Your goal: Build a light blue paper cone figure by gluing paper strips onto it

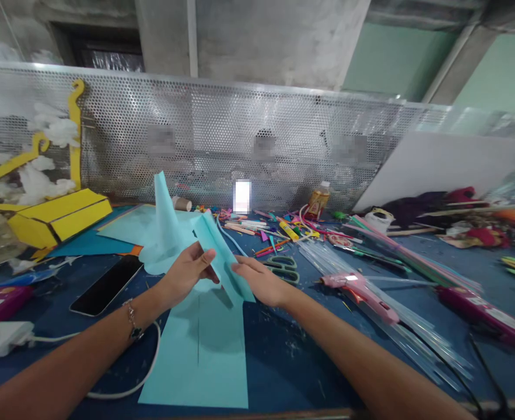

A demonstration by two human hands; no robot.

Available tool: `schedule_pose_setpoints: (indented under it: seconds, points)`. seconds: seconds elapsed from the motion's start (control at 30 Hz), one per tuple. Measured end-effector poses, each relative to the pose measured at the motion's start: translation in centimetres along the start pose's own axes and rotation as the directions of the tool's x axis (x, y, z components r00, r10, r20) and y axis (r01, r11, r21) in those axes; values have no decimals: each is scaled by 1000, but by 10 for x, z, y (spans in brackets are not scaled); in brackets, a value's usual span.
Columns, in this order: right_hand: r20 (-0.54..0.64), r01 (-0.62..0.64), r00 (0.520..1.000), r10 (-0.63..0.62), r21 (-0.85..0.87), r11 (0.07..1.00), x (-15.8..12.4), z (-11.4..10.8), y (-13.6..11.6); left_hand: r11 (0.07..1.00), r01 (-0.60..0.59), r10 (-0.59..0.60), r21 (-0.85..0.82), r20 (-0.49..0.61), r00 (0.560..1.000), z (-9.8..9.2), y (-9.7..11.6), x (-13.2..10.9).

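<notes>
Between my two hands is a folded sheet of light blue paper [217,245], raised and tilted above the table. My left hand [191,265] grips its left edge, thumb on top. On the opposite side, my right hand [257,279] has its fingers wrapped on the right edge. Below lies a flat light blue sheet [205,367] with a dark straight line along its middle. Just behind my left hand stands a light blue paper cone [165,221] on a rounded base.
A black phone [107,286] and a white cable [152,367] lie left. Yellow cardboard pieces [60,221] stand behind them. Right are green scissors [283,269], a pink glue gun [362,294] and clear glue sticks [414,332]. A bottle [318,201] stands near the perforated metal panel [222,140].
</notes>
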State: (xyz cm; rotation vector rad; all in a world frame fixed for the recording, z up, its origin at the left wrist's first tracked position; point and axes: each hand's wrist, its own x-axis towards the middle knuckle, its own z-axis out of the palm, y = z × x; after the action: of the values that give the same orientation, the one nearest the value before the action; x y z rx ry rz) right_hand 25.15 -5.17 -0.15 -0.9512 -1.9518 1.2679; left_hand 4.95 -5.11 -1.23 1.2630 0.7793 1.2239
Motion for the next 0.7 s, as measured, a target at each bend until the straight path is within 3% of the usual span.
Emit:
schedule_pose_setpoints:
  seconds: [0.17, 0.27, 0.37, 0.4, 0.43, 0.5, 0.57, 0.63, 0.7]
  points:
    - [-98, -20, 995, 16, -43, 999, 4, -3, 4, 991, 133, -133, -4, -2, 991, -1, -1, -1]
    - [-183, -9, 983, -2, -59, 998, 10, -7, 9, 967, 228, -244, 114, 152, 958, -1, -2, -4]
    - [-241, -44, 970, 25, -70, 997, 13, -14, 16, 910, 261, -362, 321, 313, 878, 0, -4, -8]
    - [-249, -64, 968, 41, -84, 994, 14, -16, 18, 887, 223, -356, 404, 292, 888, 1, -4, -9]
    - [-251, -87, 966, 58, -104, 991, 14, -18, 21, 853, 154, -302, 499, 232, 925, 1, -5, -10]
    - [-227, -130, 969, 93, -152, 980, 13, -20, 24, 704, -25, -58, 710, 92, 994, 1, -8, -11]
    - [-177, -162, 976, 127, -201, 966, 13, -21, 26, 429, -159, 165, 889, 96, 982, 1, -12, -12]
    - [-141, -177, 979, 145, -249, 952, 14, -21, 26, 161, -246, 165, 956, 220, 961, 2, -16, -15]
    - [-143, -182, 979, 145, -299, 937, 16, -21, 25, 24, -317, 80, 948, 314, 946, 5, -19, -17]
